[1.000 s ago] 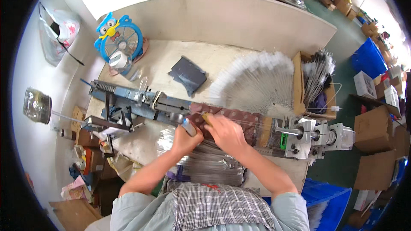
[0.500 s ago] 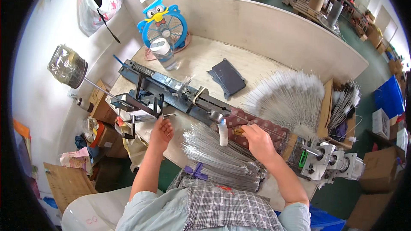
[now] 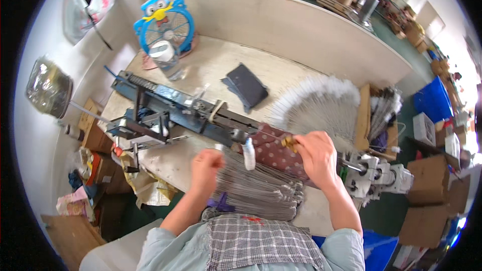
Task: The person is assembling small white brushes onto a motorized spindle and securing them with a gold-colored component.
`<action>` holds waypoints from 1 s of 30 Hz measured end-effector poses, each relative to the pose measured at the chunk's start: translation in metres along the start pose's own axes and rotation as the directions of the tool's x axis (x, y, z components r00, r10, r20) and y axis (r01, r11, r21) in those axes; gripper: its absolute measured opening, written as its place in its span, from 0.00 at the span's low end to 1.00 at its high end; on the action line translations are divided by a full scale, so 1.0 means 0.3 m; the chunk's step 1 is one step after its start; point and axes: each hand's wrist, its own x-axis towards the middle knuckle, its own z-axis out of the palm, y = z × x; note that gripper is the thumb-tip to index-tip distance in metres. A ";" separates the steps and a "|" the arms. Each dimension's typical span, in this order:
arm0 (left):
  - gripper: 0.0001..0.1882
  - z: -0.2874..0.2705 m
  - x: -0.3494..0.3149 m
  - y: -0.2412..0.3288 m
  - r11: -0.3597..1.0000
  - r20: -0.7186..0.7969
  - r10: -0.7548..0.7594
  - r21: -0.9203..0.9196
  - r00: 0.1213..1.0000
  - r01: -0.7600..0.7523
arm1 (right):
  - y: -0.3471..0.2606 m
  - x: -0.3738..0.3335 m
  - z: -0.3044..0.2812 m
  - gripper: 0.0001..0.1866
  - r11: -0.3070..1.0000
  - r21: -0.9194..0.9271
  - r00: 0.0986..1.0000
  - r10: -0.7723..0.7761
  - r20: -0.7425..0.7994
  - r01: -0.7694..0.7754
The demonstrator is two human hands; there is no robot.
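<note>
I have the left hand (image 3: 206,168) raised on a forearm angled toward one o'clock, its fingers curled in; blur keeps me from telling whether they hold anything. The right forearm runs toward eleven o'clock, and I see the right hand (image 3: 318,156) bent inward, thumb and fingers pinching a small brass-coloured metal piece (image 3: 289,143). That piece juts from the fingertips toward ten o'clock; it is too blurred for me to fix its long axis. It sits over the dark red polka-dotted cloth (image 3: 273,156), at two o'clock from the left hand and well apart from it. Between the hands, I see a white rounded handle (image 3: 249,155) pointing down toward six o'clock. Just below lies a bundle of thin silvery wires (image 3: 258,190), its length running from ten to four o'clock, nearer the left hand at its upper end.
</note>
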 end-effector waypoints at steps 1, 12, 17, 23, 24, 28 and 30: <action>0.06 0.096 -0.034 -0.031 0.999 0.094 -0.049 -0.009 0.994 0.050 | 0.013 0.002 -0.007 0.08 0.997 0.021 0.998 0.069 0.009 -0.069; 0.07 0.472 0.013 -0.165 0.975 0.315 -0.175 0.190 0.933 0.119 | 0.101 -0.089 -0.048 0.11 0.776 0.467 0.905 0.373 0.202 -0.424; 0.07 0.442 -0.010 -0.141 0.987 0.151 -0.121 0.124 0.981 0.103 | 0.099 -0.059 -0.055 0.09 0.915 0.364 0.980 0.123 0.158 -0.173; 0.07 0.437 -0.008 -0.066 0.966 0.014 -0.257 0.003 0.966 0.257 | 0.038 0.068 0.062 0.05 1.000 -0.016 0.997 -0.011 -0.072 0.010; 0.07 0.433 -0.005 -0.063 0.967 0.012 -0.255 0.000 0.967 0.255 | 0.040 0.078 0.102 0.05 1.000 0.010 1.000 0.004 -0.002 -0.004; 0.09 0.419 0.001 -0.061 0.960 0.009 -0.280 -0.016 0.960 0.281 | 0.028 0.093 0.104 0.07 0.990 0.117 0.989 0.059 0.134 -0.075; 0.09 0.414 0.000 -0.065 0.956 0.002 -0.293 -0.030 0.956 0.292 | 0.024 0.096 0.092 0.07 0.982 0.143 0.977 0.094 0.191 -0.122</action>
